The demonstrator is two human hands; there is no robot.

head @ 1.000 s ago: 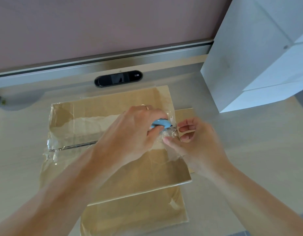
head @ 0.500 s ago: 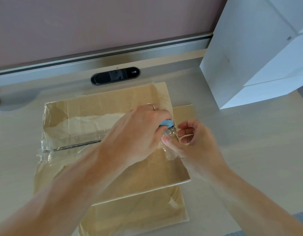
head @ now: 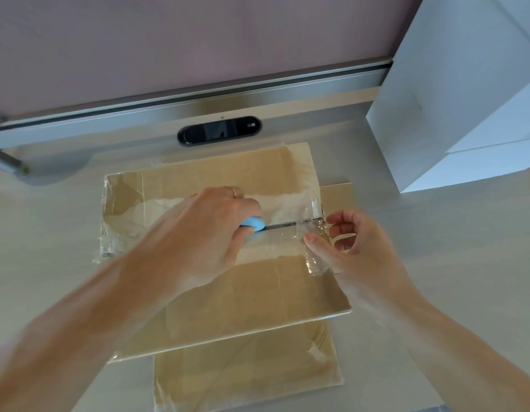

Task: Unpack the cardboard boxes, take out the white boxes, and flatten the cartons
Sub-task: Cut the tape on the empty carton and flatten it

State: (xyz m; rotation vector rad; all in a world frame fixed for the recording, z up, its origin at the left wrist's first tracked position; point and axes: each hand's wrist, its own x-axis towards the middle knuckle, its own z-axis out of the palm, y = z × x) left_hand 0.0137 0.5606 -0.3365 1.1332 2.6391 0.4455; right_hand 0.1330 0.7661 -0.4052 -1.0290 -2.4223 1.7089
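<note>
Carton [head: 228,292], brown and taped, is shown lying closed on the pale worktop [head: 436,263], near its back edge and in the middle of the head view. A second piece of brown cardboard [head: 245,376] lies flat beneath it and projects at the near side; another brown edge shows past the carton's right end. Clear tape [head: 287,203] covers the centre seam and wraps over both ends. The left hand [head: 204,233] is closed around a blue cutter [head: 253,223], which is held against the seam about mid-length; a dark slit in the tape is seen from the cutter to the right end. A ring is worn on this hand. The right hand [head: 347,248] rests at the carton's right end, thumb laid on the tape and fingers curled loosely over the edge, not clamped on anything. White boxes [head: 454,114] stand stacked at the right rear of the worktop, well apart from the carton. A dark oval panel [head: 219,133] is set into the worktop just behind the carton, below a metal rail [head: 198,99].
</note>
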